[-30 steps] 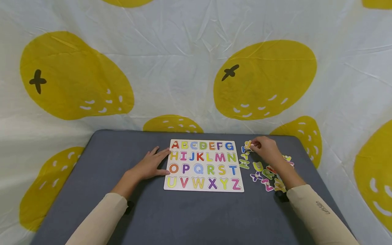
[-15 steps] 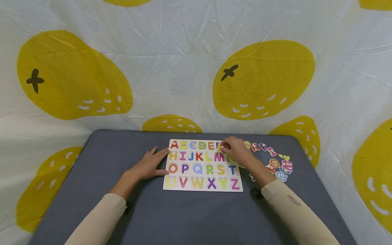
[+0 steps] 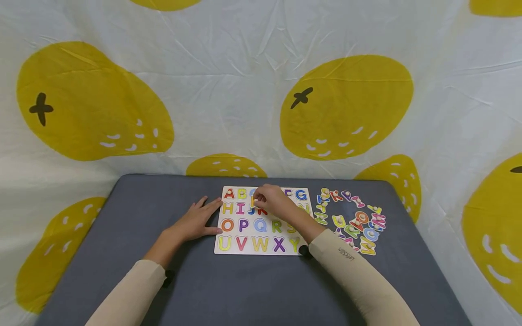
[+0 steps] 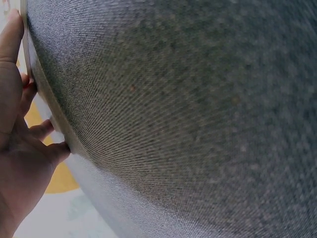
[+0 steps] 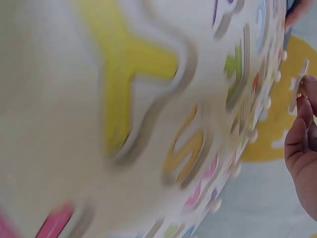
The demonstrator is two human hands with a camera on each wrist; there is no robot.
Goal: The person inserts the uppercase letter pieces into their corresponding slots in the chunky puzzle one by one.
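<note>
A pale alphabet puzzle board [image 3: 249, 234] with coloured letter recesses lies on the grey table. Along its top row, letter pieces with small white knobs sit in place. My left hand [image 3: 197, 222] rests at the board's left edge with fingers spread, the fingertips and thumb touching its side; the left wrist view shows these fingers [image 4: 41, 130] by the edge. My right hand [image 3: 274, 201] pinches a small yellow letter piece [image 3: 252, 202] above the left-middle of the upper rows. In the right wrist view the piece [image 5: 298, 85] appears edge-on, raised off the board, its letter face hidden.
Several loose letter pieces lie right of the board, among them a red K [image 3: 336, 195], an orange O [image 3: 356, 218] and a yellow U [image 3: 338, 221]. Behind the table [image 3: 244, 290] hangs a white cloth [image 3: 228, 108] printed with yellow fruit.
My right hand has picked up the yellow letter piece from the loose ones and carried it left across the board's upper rows. My left hand stays at the board's left edge.
</note>
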